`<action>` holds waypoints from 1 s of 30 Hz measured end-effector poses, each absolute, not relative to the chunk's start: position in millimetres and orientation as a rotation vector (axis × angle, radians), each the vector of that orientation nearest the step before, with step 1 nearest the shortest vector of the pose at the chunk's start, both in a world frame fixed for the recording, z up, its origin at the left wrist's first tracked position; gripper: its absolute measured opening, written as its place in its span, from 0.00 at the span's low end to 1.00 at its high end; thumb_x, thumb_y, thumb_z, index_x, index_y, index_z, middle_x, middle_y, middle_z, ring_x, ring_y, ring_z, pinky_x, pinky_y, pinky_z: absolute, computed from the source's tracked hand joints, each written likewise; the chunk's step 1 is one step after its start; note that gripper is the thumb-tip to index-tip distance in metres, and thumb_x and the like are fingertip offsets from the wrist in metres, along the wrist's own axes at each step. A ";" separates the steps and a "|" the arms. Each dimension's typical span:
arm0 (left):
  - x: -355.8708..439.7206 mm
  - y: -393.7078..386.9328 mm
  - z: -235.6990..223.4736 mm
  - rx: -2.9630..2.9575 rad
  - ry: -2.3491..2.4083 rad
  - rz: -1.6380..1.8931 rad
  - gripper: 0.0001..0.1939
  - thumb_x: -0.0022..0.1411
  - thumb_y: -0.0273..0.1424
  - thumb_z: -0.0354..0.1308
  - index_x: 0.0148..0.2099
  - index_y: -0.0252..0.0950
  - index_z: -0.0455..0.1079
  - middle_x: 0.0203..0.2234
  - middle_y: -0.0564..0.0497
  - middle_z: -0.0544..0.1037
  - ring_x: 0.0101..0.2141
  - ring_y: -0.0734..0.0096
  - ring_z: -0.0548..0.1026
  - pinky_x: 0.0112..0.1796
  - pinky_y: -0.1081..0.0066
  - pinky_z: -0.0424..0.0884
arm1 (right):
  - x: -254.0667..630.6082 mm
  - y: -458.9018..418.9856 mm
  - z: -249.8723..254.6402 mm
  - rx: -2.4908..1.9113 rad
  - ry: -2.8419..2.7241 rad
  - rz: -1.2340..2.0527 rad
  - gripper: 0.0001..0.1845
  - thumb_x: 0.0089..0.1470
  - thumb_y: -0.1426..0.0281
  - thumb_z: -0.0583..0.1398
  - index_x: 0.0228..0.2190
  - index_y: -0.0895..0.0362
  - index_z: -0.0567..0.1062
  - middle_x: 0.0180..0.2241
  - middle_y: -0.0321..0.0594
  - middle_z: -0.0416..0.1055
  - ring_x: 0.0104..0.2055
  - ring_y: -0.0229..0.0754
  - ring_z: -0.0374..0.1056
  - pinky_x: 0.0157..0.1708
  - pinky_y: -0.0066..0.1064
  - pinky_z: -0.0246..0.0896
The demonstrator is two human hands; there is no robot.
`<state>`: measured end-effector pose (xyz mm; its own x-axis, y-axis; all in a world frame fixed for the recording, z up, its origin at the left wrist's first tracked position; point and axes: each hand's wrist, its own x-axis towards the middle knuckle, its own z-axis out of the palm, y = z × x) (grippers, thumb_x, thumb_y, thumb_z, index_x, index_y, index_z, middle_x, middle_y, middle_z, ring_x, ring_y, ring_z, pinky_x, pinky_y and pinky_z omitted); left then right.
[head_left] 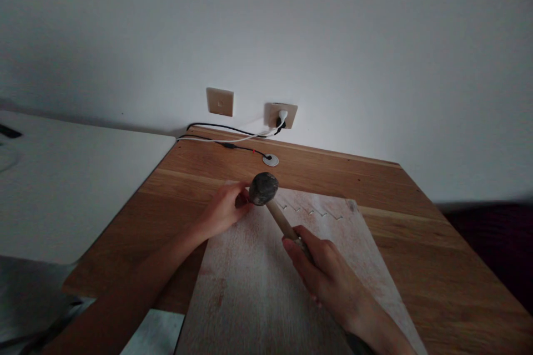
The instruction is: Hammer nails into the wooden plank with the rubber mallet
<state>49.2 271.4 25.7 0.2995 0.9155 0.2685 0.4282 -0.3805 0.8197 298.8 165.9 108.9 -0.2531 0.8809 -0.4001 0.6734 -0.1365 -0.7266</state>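
My right hand is wrapped round the wooden handle of a mallet with a dark, rounded head. This head hangs over the far left part of a pale, whitewashed wooden board. At the board's far left corner, my left hand has its thumb and fingers drawn together in a pinch. The mallet head covers its fingertips, so whatever they hold is hidden. Right of the mallet head, a row of several thin, light, bent pieces like small nails or hooks runs along the board's far edge.
Beneath the board is a brown wooden tabletop against a wall. Black and white cables run along its back to a wall socket and a round cable grommet. A white table adjoins at left. Dark fabric lies at right.
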 end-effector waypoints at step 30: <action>48.4 272.7 22.3 1.934 1.224 0.994 0.27 0.59 0.23 0.66 0.60 0.38 0.77 0.42 0.48 0.86 0.43 0.57 0.83 0.46 0.61 0.77 | 297.0 163.6 102.6 -1.681 -1.828 1.443 0.21 0.73 0.48 0.50 0.40 0.51 0.68 0.18 0.26 0.61 0.16 0.38 0.61 0.16 0.30 0.51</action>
<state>48.4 272.7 22.3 0.2816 0.9236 0.2600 0.4440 -0.3657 0.8180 297.0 163.6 102.6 -0.2915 0.8653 -0.4078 0.5978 -0.1680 -0.7839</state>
